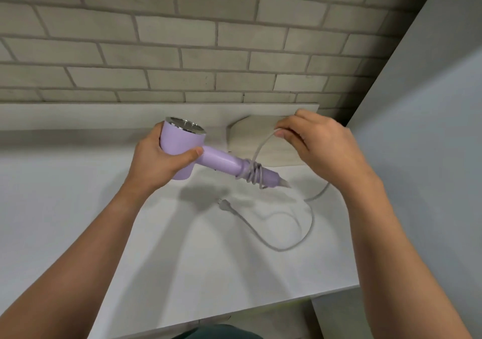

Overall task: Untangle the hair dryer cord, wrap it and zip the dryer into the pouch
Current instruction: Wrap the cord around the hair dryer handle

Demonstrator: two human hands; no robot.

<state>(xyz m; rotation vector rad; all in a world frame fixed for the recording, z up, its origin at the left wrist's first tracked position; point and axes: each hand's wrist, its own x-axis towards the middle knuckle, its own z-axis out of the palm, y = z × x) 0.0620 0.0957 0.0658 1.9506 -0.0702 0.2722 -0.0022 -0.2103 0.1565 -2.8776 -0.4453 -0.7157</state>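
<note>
A lilac hair dryer (180,143) with a chrome-rimmed barrel is held above the white table, its handle pointing right. My left hand (154,158) grips the barrel, thumb across the front. Several turns of grey cord (251,173) are wound round the handle's end. My right hand (315,140) pinches a loop of that cord above and to the right of the handle. The rest of the cord (300,239) trails down in a curve on the table and ends at the plug (224,205). A pale beige pouch (263,140) lies flat behind the handle, partly hidden by my right hand.
The white table (78,208) has a raised ledge (104,115) along a grey brick wall. A pale wall panel (430,130) bounds the table on the right. The table's front edge runs near the bottom of the view.
</note>
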